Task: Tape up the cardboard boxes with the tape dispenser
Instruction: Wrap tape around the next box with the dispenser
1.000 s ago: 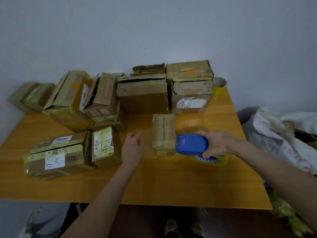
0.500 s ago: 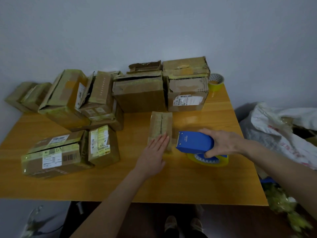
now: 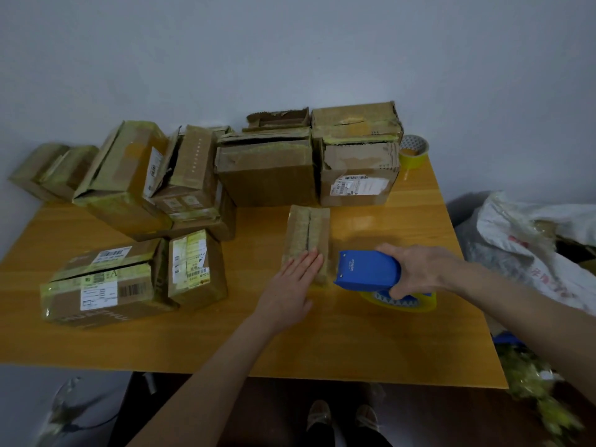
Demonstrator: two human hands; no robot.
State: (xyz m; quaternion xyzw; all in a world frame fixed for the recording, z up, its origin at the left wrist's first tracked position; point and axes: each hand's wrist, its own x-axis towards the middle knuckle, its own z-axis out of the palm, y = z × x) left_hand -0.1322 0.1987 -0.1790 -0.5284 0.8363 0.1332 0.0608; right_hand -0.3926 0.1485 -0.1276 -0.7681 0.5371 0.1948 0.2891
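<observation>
Pressing flat on near end of small narrow brown cardboard box (image 3: 308, 235) with left hand (image 3: 290, 282), fingers straight, gripping nothing. Holding blue plastic tape dispenser (image 3: 367, 269) in right hand (image 3: 416, 269), fingers curled round its body, just beside box's right side and low over orange wooden table (image 3: 290, 343). Box at table centre, dark seam along top, apparently not yet taped over.

Risks:
- Could slide the probably light box if dispenser is dragged without a firmer hold-down.
- Could lay tape off the seam, coming in from the side.
- Could catch left fingers, lying right at seam's near end.

Hard to tell:
- Cutter and loose tape end not visible.
- Yellow tape roll (image 3: 400, 303) mostly hidden under right hand.
- Dispenser touching box or not, unclear.
- Rear brown cardboard boxes (image 3: 267, 175) piled, most seams hidden.
- White sack (image 3: 532, 240) at right edge cut off, blurred below.
</observation>
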